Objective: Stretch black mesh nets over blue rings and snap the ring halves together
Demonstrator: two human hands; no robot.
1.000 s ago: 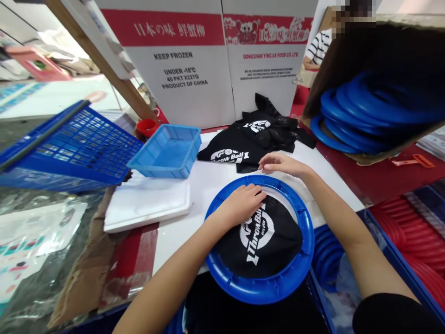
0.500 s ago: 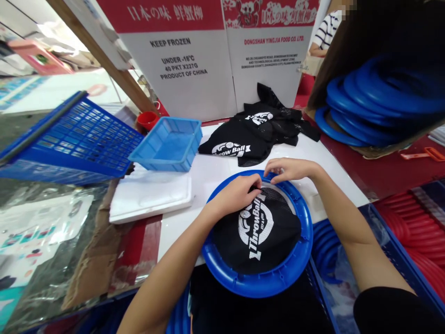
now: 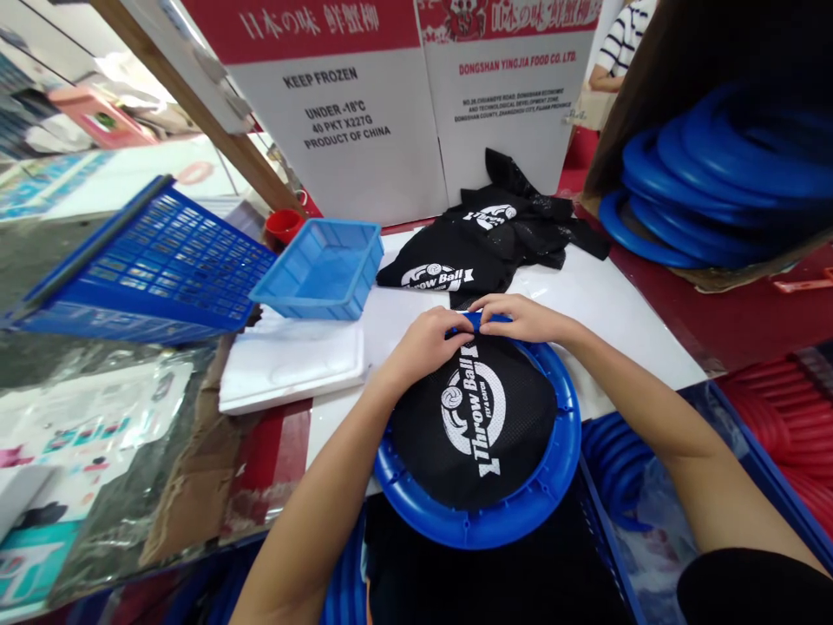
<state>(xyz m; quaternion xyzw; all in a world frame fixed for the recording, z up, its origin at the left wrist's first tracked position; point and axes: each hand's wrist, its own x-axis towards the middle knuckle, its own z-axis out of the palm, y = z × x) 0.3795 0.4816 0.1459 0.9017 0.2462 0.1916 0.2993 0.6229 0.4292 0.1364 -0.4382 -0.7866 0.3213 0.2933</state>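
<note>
I see both hands meeting at the far rim of the ring, which lies flat on the table at its near edge. The left hand has its fingers curled together, pinching the far edge of the mesh; the right hand does the same, thumb and fingers closed on mesh and rim. The fingertips of the two hands almost touch. The mesh spreads from the fingers back toward me, filling most of the ring, its white logo facing up.

Just beyond the fingers lies a pile of mesh, loose on the table. Left of the left fingers sits a tray, holding nothing I can make out, and past it a tilted crate, whose inside I cannot see. Far right of the right fingers a box lies on its side with rings stacked in it. Below the right forearm a bin holds red rings.

A second ago the hands were apart, the left flat on the mesh and the right open over the rim; half a second ago they began to pinch. The mesh now covers more of the ring's far side.
</note>
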